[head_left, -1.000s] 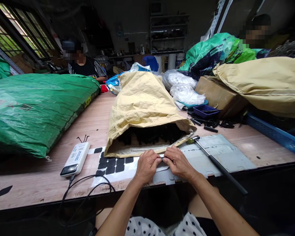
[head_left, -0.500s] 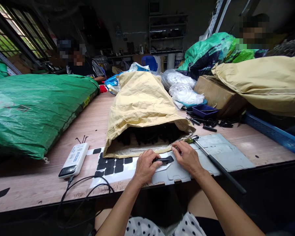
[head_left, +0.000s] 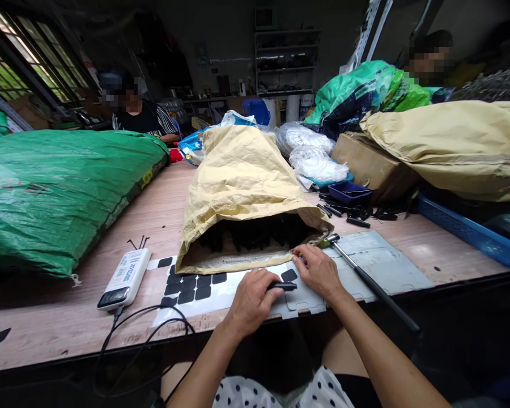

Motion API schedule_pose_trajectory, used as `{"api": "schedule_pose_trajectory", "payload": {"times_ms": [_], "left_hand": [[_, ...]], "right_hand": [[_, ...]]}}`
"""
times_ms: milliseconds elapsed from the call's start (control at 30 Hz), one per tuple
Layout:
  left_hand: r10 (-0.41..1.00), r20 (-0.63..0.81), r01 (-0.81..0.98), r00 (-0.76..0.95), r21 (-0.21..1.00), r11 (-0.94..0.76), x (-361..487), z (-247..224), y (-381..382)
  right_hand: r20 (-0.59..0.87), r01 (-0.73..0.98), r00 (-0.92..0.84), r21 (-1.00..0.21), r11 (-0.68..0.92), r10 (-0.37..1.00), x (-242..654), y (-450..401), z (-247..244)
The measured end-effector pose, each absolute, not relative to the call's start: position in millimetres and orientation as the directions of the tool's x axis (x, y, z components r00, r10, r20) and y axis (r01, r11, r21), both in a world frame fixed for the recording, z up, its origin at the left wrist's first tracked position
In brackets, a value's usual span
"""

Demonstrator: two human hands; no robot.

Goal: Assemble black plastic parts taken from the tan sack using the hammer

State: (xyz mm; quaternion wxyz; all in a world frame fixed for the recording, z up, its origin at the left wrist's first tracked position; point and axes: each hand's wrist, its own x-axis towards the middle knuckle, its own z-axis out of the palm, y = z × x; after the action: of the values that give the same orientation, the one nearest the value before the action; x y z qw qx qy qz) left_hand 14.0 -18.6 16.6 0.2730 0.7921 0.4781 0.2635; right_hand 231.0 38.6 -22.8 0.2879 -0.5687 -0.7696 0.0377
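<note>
Woodgrain tabletop (head_left: 157, 204), crinkled sack (head_left: 246, 170), left fingers (head_left: 267, 276) gripping black rod (head_left: 285, 286) (right fingers (head_left: 306, 250), hold unclear)

Passable at the left, up the pink wood-grain tabletop (head_left: 161, 198) between the bulging green woven sack (head_left: 63, 198) and the crumpled yellow sack (head_left: 242, 181). Blocked nearer by the white plastic power bank (head_left: 125, 277) and looping black cable (head_left: 118, 313). Walled off straight ahead by the yellow sack, except into its open mouth. Crowded between left hand (head_left: 255, 297) and right hand (head_left: 318, 272) by the slim black rod-like piece (head_left: 287, 287) jutting from the left. Passable rightward over the flat grey sheet (head_left: 395, 260), past the slanting black-handled metal hammer (head_left: 374, 284); narrowed beyond by loose black parts (head_left: 358, 222) and the long blue plastic crate (head_left: 459, 233).
</note>
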Motion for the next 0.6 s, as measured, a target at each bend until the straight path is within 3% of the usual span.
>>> {"api": "schedule_pose_trajectory", "payload": {"times_ms": [133, 233, 433, 600], "left_hand": [[0.800, 0.022, 0.503, 0.599, 0.767, -0.398, 24, 24, -63], [0.751, -0.129, 0.535, 0.648, 0.779, -0.327, 30, 0, -90], [0.788, -0.504, 0.781, 0.354, 0.623, 0.048, 28, -91, -95], [0.807, -0.532, 0.808, 0.257, 0.576, 0.123, 25, -114, -91]], "right_hand": [[0.405, 0.855, -0.191, -0.378, 0.354, 0.894, 231, 38, -23], [0.417, 0.857, -0.191, -0.371, 0.358, 0.888, 230, 38, -23], [0.418, 0.861, -0.185, -0.367, 0.352, 0.889, 230, 38, -23], [0.405, 0.867, -0.178, -0.367, 0.338, 0.897, 230, 37, -22]]}}
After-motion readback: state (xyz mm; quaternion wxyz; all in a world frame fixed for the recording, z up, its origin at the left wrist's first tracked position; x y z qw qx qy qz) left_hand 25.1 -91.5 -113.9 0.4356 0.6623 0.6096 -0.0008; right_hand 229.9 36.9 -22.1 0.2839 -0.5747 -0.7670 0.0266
